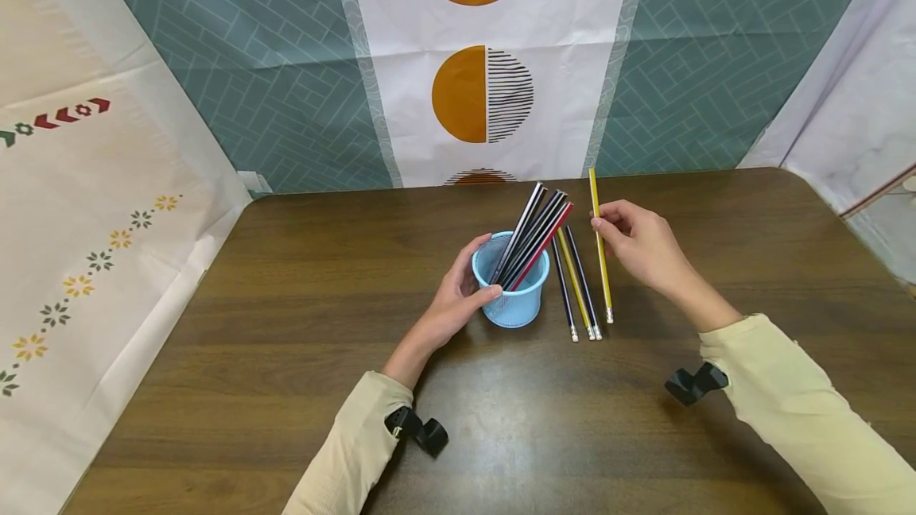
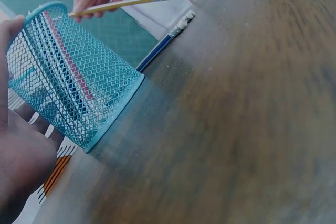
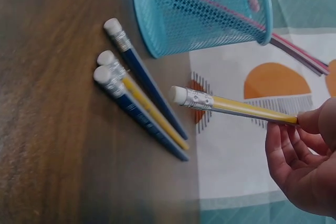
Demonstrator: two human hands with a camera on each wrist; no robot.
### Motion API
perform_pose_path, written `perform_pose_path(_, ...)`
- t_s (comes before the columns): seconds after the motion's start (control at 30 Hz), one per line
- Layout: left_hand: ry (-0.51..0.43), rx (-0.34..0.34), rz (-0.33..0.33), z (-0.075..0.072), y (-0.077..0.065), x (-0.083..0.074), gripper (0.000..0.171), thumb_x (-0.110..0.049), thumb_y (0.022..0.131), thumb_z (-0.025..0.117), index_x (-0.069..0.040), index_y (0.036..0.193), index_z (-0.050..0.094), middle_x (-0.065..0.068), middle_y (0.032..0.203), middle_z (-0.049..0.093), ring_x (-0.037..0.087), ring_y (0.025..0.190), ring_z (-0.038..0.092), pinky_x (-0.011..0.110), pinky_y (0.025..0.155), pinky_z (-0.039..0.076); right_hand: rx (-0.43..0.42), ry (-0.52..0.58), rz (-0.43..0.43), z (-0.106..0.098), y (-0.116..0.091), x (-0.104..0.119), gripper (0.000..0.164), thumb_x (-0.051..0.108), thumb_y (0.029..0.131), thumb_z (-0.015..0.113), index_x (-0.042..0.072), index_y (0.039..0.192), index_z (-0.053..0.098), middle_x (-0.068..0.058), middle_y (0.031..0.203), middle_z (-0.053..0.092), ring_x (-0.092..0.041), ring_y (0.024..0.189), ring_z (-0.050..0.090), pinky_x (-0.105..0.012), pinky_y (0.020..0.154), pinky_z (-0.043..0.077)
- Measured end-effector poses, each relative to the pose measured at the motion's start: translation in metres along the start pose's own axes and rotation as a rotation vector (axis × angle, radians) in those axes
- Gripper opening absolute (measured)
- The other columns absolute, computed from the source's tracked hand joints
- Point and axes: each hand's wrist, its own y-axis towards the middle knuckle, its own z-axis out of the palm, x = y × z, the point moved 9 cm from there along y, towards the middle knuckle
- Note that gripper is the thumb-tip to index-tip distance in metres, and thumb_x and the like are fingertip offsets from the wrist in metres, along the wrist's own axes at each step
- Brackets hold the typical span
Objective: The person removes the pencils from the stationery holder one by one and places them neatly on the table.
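Observation:
A light blue mesh pencil cup [image 1: 512, 311] stands upright on the table, and my left hand [image 1: 458, 286] grips its left side, thumb at the near rim. Several dark striped pencils [image 1: 528, 241] and a red one [image 1: 549, 241] lean to the right inside it. My right hand [image 1: 640, 243] pinches a yellow pencil [image 1: 603, 272] between thumb and fingers, right of the cup. In the right wrist view this pencil's white eraser [image 3: 179, 95] points away from the hand. Two dark blue pencils [image 3: 144, 80] and another yellow pencil [image 3: 152, 111] lie on the table beside the cup, erasers toward me.
The brown wooden table [image 1: 286, 324] ends at a hanging green and white cloth [image 1: 300, 102] behind the cup. A pale cloth with embroidered flowers [image 1: 107, 261] hangs on the left. Black wrist cameras [image 1: 697, 384] sit on both sleeves.

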Motion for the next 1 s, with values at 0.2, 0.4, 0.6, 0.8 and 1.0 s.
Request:
perform_pose_path(0.2, -0.006, 0.005, 0.003, 0.000, 0.000, -0.001, 0.071, -0.007, 0.090, 0.065, -0.009, 0.150, 0.027, 0.018, 0.147, 0.036, 0.029, 0.134, 0.036, 0.042, 0.111, 0.026, 0.038, -0.034, 0.033, 0.009, 0.002, -0.014, 0.025, 0.013, 0.098, 0.055, -0.008, 0.113, 0.058, -0.016, 0.086, 0.064, -0.029, 0.068, 0.060, -0.028, 0.062, 0.042)
perform_pose_path(0.4, -0.001, 0.003, -0.013, 0.000, -0.001, 0.001, 0.072, -0.007, 0.090, 0.064, -0.010, 0.151, 0.026, 0.017, 0.147, 0.036, 0.028, 0.134, 0.035, 0.041, 0.111, 0.026, 0.078, -0.048, 0.079, 0.016, 0.003, -0.029, 0.029, 0.014, 0.099, 0.054, -0.010, 0.115, 0.057, -0.019, 0.092, 0.065, -0.029, 0.070, 0.062, -0.029, 0.061, 0.044)
perform_pose_path(0.6, 0.003, -0.002, -0.021, -0.001, -0.001, 0.001, 0.071, -0.005, 0.090, 0.063, -0.010, 0.151, 0.026, 0.017, 0.147, 0.036, 0.027, 0.134, 0.036, 0.041, 0.111, 0.026, 0.131, -0.038, 0.119, 0.025, 0.003, -0.041, 0.029, 0.013, 0.098, 0.055, -0.011, 0.114, 0.058, -0.023, 0.097, 0.065, -0.027, 0.068, 0.064, -0.027, 0.058, 0.047)
perform_pose_path(0.8, 0.001, -0.002, -0.012, 0.000, -0.001, 0.001, 0.071, -0.002, 0.090, 0.062, -0.009, 0.151, 0.026, 0.018, 0.146, 0.036, 0.028, 0.134, 0.037, 0.040, 0.111, 0.027, 0.156, -0.026, 0.143, 0.034, 0.003, -0.051, 0.027, 0.012, 0.097, 0.057, -0.011, 0.111, 0.060, -0.024, 0.095, 0.064, -0.021, 0.062, 0.063, -0.027, 0.057, 0.048)
perform_pose_path(1.0, -0.015, 0.004, 0.015, 0.000, 0.000, -0.001, 0.071, -0.001, 0.089, 0.062, -0.007, 0.150, 0.026, 0.021, 0.145, 0.038, 0.031, 0.131, 0.039, 0.042, 0.109, 0.029, 0.191, -0.007, 0.182, 0.041, 0.003, -0.060, 0.028, 0.010, 0.098, 0.056, -0.013, 0.112, 0.060, -0.025, 0.097, 0.063, -0.020, 0.064, 0.065, -0.033, 0.061, 0.054)
